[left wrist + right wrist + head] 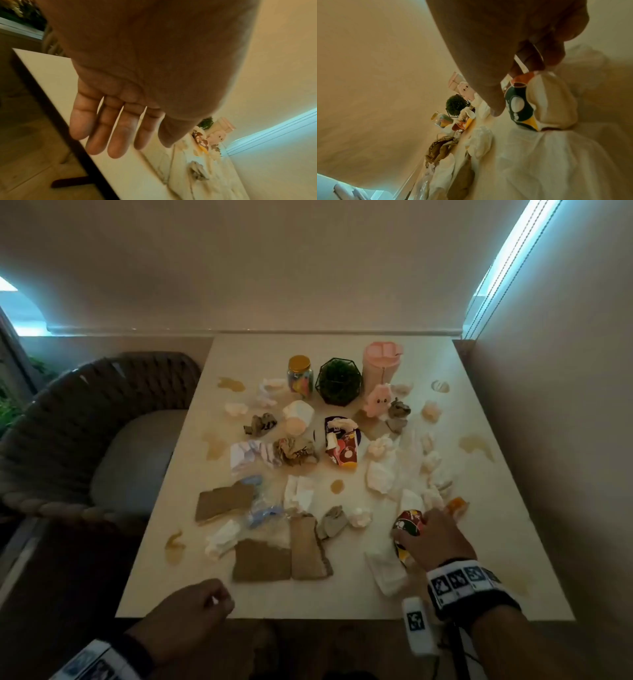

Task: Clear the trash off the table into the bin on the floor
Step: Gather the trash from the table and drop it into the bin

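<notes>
table (486, 474): cream, stained | tissues (378, 475), cardboard (262, 565), wrappers (342, 451), jar (300, 376), plant (338, 381)

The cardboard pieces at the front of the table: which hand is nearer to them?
Left. The left hand hovers open at the table's near edge, just below-left of the cardboard pieces. The right hand, further right, grips a colourful wrapper.

Words: none I can read anywhere on my table (479, 594).
Wristband (460, 578): black-and-white square marker tiles on my right wrist, patterns only, no letters or numbers.
White tag (416, 621): one more such marker, hanging just below that band.
Wrapper (406, 525): bright printed shapes, near right, lettering too blurred to read.
Purple packet (342, 440): printed, mid table, unreadable.
</notes>
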`<state>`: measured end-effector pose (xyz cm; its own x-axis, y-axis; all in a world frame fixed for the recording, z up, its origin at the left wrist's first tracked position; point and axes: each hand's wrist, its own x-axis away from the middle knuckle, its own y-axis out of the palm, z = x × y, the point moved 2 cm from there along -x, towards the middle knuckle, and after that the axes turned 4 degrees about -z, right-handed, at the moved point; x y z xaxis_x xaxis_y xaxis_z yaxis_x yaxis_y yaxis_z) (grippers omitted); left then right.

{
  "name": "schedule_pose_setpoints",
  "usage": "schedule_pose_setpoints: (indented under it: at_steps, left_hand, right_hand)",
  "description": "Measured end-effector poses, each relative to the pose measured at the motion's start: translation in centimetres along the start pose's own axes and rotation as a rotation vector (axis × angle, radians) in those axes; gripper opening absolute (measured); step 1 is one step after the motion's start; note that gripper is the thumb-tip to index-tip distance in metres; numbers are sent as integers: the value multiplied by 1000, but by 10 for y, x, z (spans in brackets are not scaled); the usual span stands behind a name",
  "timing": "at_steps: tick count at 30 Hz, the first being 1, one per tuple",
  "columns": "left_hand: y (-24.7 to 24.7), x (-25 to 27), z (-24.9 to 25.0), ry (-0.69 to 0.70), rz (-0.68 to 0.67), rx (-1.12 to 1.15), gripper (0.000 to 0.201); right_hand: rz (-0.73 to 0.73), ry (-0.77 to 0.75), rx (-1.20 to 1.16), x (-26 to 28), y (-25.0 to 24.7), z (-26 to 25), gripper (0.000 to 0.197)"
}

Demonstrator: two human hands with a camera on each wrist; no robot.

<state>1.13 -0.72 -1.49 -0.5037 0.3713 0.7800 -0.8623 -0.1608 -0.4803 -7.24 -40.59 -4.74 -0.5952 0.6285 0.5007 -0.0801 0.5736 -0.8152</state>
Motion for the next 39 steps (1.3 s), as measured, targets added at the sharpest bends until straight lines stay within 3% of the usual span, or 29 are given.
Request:
schedule_pose_setpoints:
  at_steps: [4, 7, 11, 16, 21, 27, 29, 33, 37, 38, 39]
  left_hand:
    - [-10, -11, 39, 68, 43, 22, 17]
    - [-24, -25, 77, 187, 107, 13, 16]
    - [-45, -58, 122, 311, 197, 39, 16]
    - [-65, -111, 179, 445, 411, -171, 14]
    - [-73, -162, 229, 452, 519, -583, 40]
    - [-72, -209, 255, 392, 419, -795, 69]
    - [-73, -218, 259, 368, 391, -812, 74]
    - [-74, -224, 264, 327, 337, -819, 75]
    - [-69, -226, 259, 315, 332, -755, 74]
    - [-69, -225, 259, 312, 333, -714, 71]
    - [-70, -223, 260, 321, 330, -661, 66]
  right_hand:
    - [-57, 9, 41, -2, -4, -5, 56]
    - [-78, -66, -14, -7, -5, -8, 35]
    - [-87, -166, -134, -8, -9, -7, 27]
    - [-95, -227, -263, -7, -16, -3, 21]
    - [-103, -185, -597, 3, -27, 4, 19]
    - [-283, 47, -1108, 0, -24, 21, 19]
    - [-337, 85, -1233, -4, -25, 23, 24]
    - [-365, 55, -1294, -15, -25, 25, 53]
    - [-404, 10, -1329, -22, -25, 21, 98]
    - [-407, -8, -1349, -23, -25, 20, 97]
    - [-419, -21, -1372, -23, -27, 18, 84]
